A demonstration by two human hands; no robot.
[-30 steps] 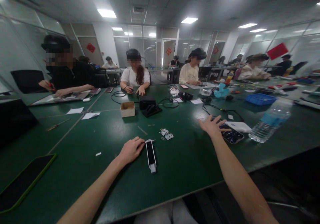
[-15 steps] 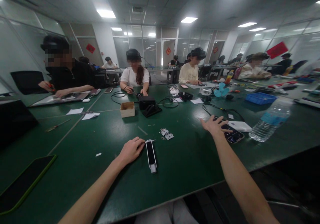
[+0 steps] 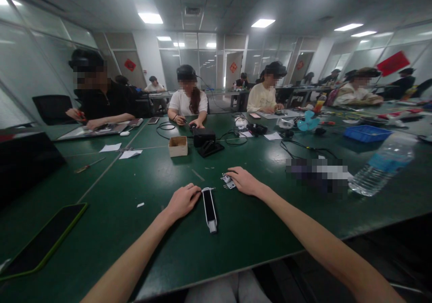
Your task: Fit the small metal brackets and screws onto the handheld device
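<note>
My left hand [image 3: 184, 200] rests on the table, fingers loosely bent and lying against the upper end of a slim white-framed device with a black face [image 3: 209, 209]. Its thumb is mostly hidden, and I see no grip around the device. Over a small pile of silvery metal plates [image 3: 230, 184] is my right hand [image 3: 245, 181], its fingers stretched out and partly covering the pile. The fingertips reach the plates, though whether they press on them cannot be made out.
A green-edged black phone or mat [image 3: 47, 237] lies at left. Farther back are a small cardboard box [image 3: 178, 147] and a black device [image 3: 204, 137]. On the right stand a water bottle [image 3: 381, 168] and a blue tray [image 3: 367, 133]. Other people sit across the green table [image 3: 256, 235].
My right hand has come left from the phone to the metal plates. The left hand stays beside the white-framed device. The whole view has shifted slightly.
</note>
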